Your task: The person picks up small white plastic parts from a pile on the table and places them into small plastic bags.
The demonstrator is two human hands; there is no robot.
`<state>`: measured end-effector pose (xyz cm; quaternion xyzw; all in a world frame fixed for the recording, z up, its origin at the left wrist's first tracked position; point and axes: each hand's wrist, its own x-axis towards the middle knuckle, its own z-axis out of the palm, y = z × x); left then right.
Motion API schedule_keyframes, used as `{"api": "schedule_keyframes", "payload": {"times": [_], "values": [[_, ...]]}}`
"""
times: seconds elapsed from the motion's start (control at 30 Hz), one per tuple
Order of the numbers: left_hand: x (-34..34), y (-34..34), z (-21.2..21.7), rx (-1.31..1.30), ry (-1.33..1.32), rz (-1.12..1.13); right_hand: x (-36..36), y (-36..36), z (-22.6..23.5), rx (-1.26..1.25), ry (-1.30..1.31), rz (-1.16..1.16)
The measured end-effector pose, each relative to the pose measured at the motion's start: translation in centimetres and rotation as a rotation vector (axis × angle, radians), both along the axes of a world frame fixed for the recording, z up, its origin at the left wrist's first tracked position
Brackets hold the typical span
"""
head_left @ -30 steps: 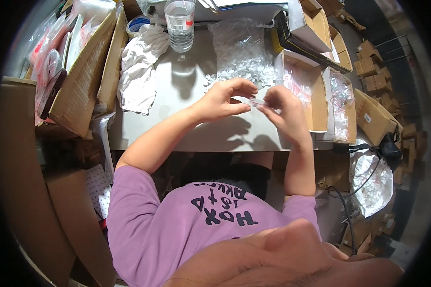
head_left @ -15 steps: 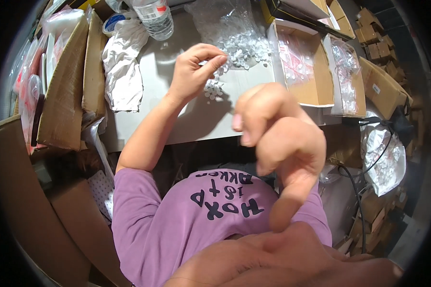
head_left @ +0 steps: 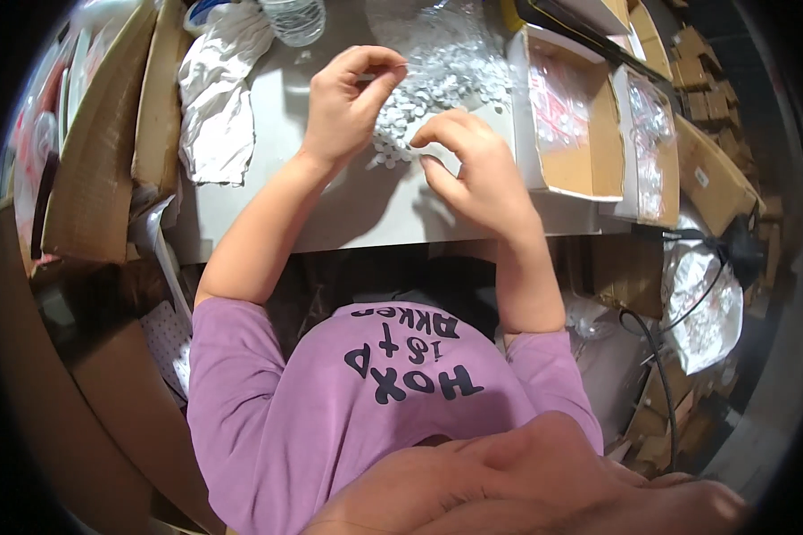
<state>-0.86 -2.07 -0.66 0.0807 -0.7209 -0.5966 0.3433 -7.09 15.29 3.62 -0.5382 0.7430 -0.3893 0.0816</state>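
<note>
My left hand [head_left: 348, 107] is raised over the white table [head_left: 348, 209], thumb and forefinger pinched on what looks like a small thin clear piece. My right hand [head_left: 477, 174] is lower and to the right. Its bent fingertips touch the near edge of a heap of small white pieces [head_left: 437, 71] lying on clear plastic. Whether those fingers hold a piece is hidden. Both forearms reach up from my purple shirt.
A water bottle [head_left: 294, 16] and crumpled white sheet [head_left: 219, 98] lie at the back left. Open cardboard boxes [head_left: 571, 169] with bagged pink and clear items line the right. Flat cardboard [head_left: 98, 152] stands at the left. A black cable [head_left: 660, 357] and clear bags [head_left: 705, 303] lie lower right.
The view tilted down. My right hand, raised close to the camera half a second ago, has dropped to the heap's edge. The left hand stays pinched above the heap.
</note>
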Motion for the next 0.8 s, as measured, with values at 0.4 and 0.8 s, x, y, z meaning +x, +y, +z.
{"api": "schedule_keyframes", "payload": {"times": [0.4,0.8], "values": [[1.2,0.5,1.3,0.153,-0.065,0.008,0.1,-1.2,-5.0,0.050,0.005,0.019],[0.0,0.1,-0.3,-0.058,0.058,-0.058,0.1,-1.0,-6.2,0.000,0.091,0.001]]}}
